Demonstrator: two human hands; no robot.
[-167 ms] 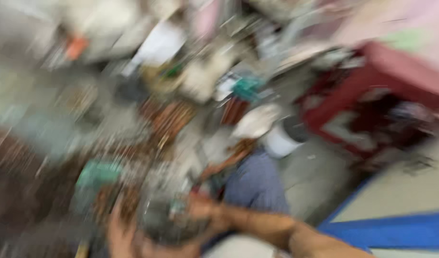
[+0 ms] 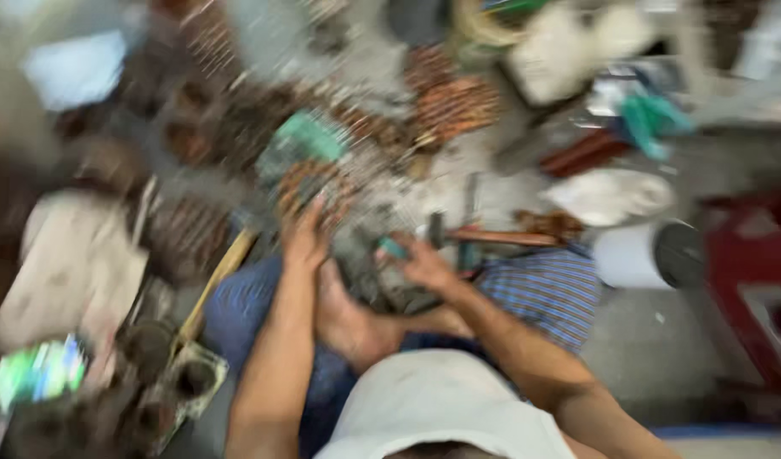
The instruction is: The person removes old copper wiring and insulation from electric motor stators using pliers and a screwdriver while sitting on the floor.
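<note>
The picture is badly blurred. My left hand (image 2: pixel 305 236) reaches forward, its fingers lying against a round, copper-wound part (image 2: pixel 315 189) on the floor; whether it grips the part is unclear. My right hand (image 2: pixel 426 265) is curled around a small teal object (image 2: pixel 394 248) just above my bare foot (image 2: pixel 348 323). A hammer with a wooden handle (image 2: pixel 501 237) lies right behind the right hand. I am sitting on the floor in blue striped shorts (image 2: pixel 543 289).
Copper coils (image 2: pixel 454 102) and a teal-topped part (image 2: pixel 305 136) are scattered ahead. A white cylinder (image 2: pixel 633 255) and a red stool (image 2: pixel 752 280) stand at the right. A wooden stick (image 2: pixel 212 285) and a lit screen (image 2: pixel 37 371) lie at the left.
The view has swung, so the scene sits differently in the picture. Both hands now appear higher up, reaching further out over the clutter.
</note>
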